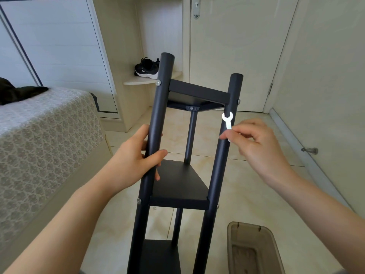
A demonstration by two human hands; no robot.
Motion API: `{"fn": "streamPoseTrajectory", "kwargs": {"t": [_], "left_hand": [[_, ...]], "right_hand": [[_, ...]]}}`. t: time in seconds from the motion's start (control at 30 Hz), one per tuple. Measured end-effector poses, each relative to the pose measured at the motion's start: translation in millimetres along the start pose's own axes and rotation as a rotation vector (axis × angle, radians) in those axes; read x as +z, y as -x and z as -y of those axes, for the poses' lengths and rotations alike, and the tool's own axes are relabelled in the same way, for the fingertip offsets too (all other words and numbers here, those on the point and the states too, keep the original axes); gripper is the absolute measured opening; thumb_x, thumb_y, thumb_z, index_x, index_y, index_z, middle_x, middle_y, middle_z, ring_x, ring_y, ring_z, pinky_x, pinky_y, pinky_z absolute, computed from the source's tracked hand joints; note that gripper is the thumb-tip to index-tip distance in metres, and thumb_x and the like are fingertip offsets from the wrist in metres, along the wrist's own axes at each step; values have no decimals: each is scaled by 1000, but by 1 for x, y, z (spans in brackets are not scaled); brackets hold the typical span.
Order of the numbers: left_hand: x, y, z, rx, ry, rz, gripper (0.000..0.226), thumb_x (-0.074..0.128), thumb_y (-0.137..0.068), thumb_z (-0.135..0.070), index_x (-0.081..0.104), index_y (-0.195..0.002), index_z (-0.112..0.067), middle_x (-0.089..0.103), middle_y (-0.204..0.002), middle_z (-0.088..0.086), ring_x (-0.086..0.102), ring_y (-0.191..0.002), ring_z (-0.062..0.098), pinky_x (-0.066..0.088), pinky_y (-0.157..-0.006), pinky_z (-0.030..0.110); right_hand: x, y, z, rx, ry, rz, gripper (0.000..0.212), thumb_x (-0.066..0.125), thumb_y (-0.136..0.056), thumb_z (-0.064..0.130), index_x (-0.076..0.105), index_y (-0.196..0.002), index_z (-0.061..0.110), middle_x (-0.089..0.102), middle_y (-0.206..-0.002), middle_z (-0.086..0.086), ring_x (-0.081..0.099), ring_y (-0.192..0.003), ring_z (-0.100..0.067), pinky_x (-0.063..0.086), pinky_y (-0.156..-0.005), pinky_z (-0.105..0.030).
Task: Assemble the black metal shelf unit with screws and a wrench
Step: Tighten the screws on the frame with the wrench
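Black metal shelf unit (177,184) stands on the tiled floor (246,194) at centre, between a bed (39,135) on the left and a brown bin (252,248) at near right. Silver screws (158,83) show at the joints. Left hand (136,155) grips the left post (161,99) between the upper two shelves, fingers curled round it. Right hand (254,143) pinches the lower end of a small white wrench (227,120) between thumb and forefinger, head upward, in front of the right post (234,89); contact with the post cannot be told. Other fingers are loosely curled.
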State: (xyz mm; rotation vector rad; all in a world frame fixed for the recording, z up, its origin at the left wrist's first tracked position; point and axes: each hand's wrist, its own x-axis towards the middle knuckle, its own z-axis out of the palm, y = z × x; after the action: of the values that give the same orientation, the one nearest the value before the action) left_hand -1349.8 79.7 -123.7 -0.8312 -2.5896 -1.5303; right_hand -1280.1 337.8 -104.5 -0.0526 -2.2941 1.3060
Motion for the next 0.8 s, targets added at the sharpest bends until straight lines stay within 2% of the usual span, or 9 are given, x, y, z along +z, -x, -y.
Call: {"fn": "streamPoseTrajectory", "kwargs": {"t": [0.1,0.2,0.3,0.47,0.6,0.7,0.8], "left_hand": [[4,0,-2,16,-28,-5,27,65,-95,-21,46,-115,-20,68,-75,7,71,-53,26,61,-56,32],[9,-1,-3,32,-47,-29,25,64,-96,-20,45,-112,-20,66,-70,7,70,-50,25,58,-52,27],[12,-1,-3,52,-54,-66,24,64,-96,-21,46,-112,-22,64,-69,6,69,-48,23,56,-50,24],[9,-1,0,55,-54,-111,23,64,-95,-22,45,-106,-28,65,-73,4,69,-48,23,57,-51,26],[9,-1,6,48,-51,-110,23,64,-95,-23,44,-104,-31,70,-80,-12,70,-50,22,60,-54,35],[11,-3,11,25,-42,-127,22,64,-97,-23,45,-107,-26,70,-78,-11,71,-51,22,61,-58,41],[14,-6,12,8,-6,-138,21,63,-97,-24,44,-107,-25,69,-77,-8,71,-52,23,61,-57,39]], "right_hand": [[-1,-3,0,64,-205,64,31,61,-93,14,78,-71,29,69,-94,3,61,-103,-8,54,-93,-37],[1,-7,1,148,-370,97,29,60,-95,12,79,-74,22,75,-96,2,67,-103,-9,56,-93,-46],[4,-10,0,176,-485,49,29,62,-94,10,80,-73,18,76,-93,-3,69,-102,-13,57,-90,-49],[8,-11,0,136,-508,23,28,64,-93,10,81,-73,22,76,-98,1,68,-105,-15,54,-94,-51],[9,-11,3,84,-480,25,28,63,-93,10,81,-76,23,76,-100,3,68,-104,-14,55,-93,-50],[8,-12,5,53,-455,21,27,63,-93,10,81,-77,23,76,-99,4,69,-103,-15,55,-93,-50],[7,-13,6,23,-442,2,26,63,-93,9,80,-78,22,76,-99,1,68,-105,-16,54,-94,-51]]}}
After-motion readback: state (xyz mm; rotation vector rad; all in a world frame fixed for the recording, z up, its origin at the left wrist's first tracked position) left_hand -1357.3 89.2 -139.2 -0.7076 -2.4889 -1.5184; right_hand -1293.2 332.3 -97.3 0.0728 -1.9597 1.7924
